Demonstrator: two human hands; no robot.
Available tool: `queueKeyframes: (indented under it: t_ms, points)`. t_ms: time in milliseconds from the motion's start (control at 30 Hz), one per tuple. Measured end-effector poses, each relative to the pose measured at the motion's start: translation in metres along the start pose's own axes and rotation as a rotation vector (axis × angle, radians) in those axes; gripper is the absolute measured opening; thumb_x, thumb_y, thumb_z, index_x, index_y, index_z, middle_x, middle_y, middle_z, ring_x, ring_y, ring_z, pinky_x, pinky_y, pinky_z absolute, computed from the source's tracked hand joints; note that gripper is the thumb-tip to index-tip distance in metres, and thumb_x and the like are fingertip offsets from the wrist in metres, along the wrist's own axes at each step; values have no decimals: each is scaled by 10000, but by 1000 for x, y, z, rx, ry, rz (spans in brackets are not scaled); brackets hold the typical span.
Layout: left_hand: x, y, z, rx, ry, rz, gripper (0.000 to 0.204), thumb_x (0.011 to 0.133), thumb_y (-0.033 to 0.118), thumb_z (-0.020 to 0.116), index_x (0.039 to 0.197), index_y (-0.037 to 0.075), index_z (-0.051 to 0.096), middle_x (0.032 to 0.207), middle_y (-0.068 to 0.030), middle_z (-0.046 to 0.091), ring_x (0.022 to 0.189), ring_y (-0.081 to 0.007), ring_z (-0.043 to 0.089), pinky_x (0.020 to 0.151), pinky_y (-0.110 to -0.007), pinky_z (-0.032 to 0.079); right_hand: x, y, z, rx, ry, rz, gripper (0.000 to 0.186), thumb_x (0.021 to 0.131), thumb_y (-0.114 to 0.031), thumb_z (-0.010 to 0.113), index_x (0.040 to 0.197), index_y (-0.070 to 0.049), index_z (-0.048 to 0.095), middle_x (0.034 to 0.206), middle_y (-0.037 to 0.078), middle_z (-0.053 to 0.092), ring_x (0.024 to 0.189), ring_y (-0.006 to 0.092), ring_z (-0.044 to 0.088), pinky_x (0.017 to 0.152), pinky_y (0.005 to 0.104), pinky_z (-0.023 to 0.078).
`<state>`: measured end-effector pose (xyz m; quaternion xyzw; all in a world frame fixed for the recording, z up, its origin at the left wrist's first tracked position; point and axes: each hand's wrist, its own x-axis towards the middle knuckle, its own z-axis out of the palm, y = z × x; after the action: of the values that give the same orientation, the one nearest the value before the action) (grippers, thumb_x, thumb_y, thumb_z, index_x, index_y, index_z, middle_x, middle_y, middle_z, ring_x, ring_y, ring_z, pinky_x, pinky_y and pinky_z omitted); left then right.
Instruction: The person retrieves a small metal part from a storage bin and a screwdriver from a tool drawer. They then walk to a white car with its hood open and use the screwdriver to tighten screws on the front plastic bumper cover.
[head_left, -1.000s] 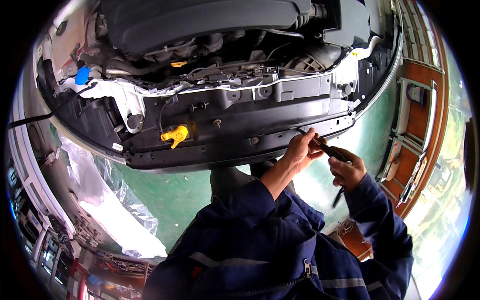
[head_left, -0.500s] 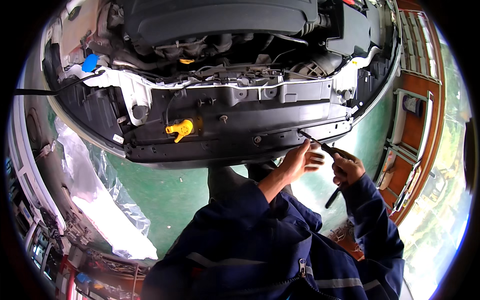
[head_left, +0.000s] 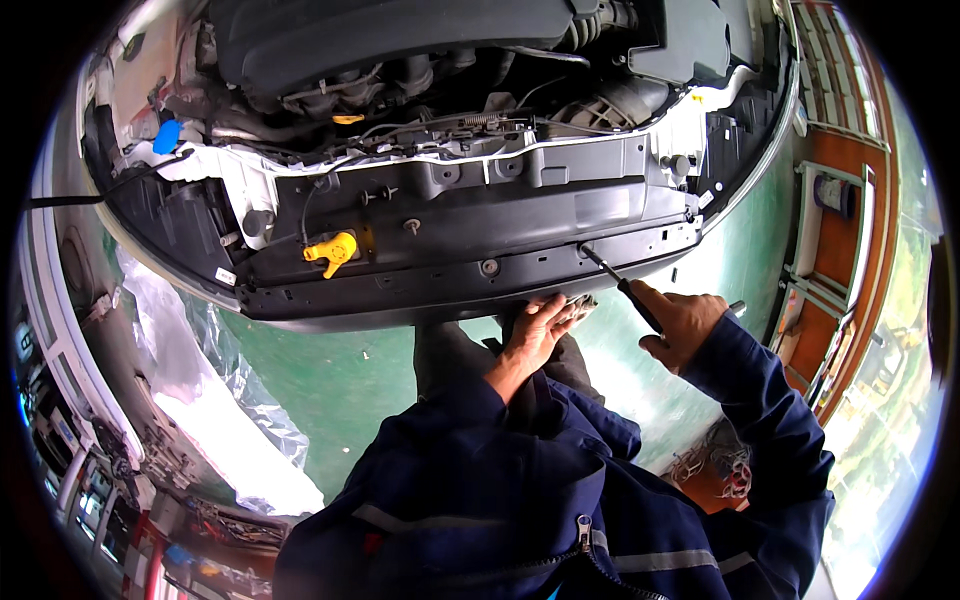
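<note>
My right hand (head_left: 688, 325) is closed around the black handle of a screwdriver (head_left: 628, 288). Its slim shaft slants up to the left, and the tip meets the black front panel (head_left: 545, 258) of a car, near the panel's right end. Just below the bumper edge is my left hand (head_left: 537, 338), palm turned partly up, fingers loosely apart with nothing visible in them. A round fastener (head_left: 489, 267) sits in the panel left of the screwdriver tip. Farther left, a yellow lever-like handle (head_left: 332, 253) stands out from the panel.
Behind the panel lies the open engine bay with a large black engine cover (head_left: 400, 40). A blue cap (head_left: 167, 137) is at its left. Clear plastic sheeting (head_left: 205, 390) lies on the green floor to the left. Wooden shelving (head_left: 835, 240) stands at the right.
My left hand has moved left and down, away from the screwdriver. My right hand has changed its hold, now above the handle, and the screwdriver still points at the panel. The view has shifted slightly.
</note>
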<state>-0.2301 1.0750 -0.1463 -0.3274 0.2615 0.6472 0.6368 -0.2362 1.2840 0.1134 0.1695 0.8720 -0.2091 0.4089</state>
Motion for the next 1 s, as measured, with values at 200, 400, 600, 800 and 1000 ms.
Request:
queueKeyframes:
  t_ms: [200,400,600,800,1000]
  points:
    - [2,-12,-6,-205,-8,133,193,871,238,753,976,183,600,1015,21,618,1095,-204,584,1014,-424,464,-1,13,17,159,117,-53,673,768,-222,719,1370,-76,455,768,143,676,674,365,671,619,441,533]
    - [8,-25,16,-203,61,302,177,916,259,704,1004,149,596,902,16,617,951,-171,618,1032,-420,465,-5,11,39,485,253,-33,691,771,-181,743,1378,-15,459,808,201,681,674,353,682,622,397,534]
    - [4,-21,39,-122,153,333,181,914,278,708,1002,151,614,908,41,609,919,-98,596,928,-354,520,0,0,38,1967,226,593,502,890,-171,652,1323,41,513,665,45,513,448,90,385,464,285,387]
    - [4,-18,36,-95,205,275,270,880,272,755,812,104,554,858,12,537,877,-102,589,902,-334,536,-3,15,6,447,132,87,576,847,-214,681,1353,-17,486,866,140,671,718,329,689,690,402,545]
    - [6,-16,14,-115,52,189,226,873,258,762,917,106,601,938,10,593,946,-106,589,925,-333,502,13,-2,-33,-213,-117,-52,652,763,-207,737,1356,-93,491,763,128,689,648,306,681,614,417,527]
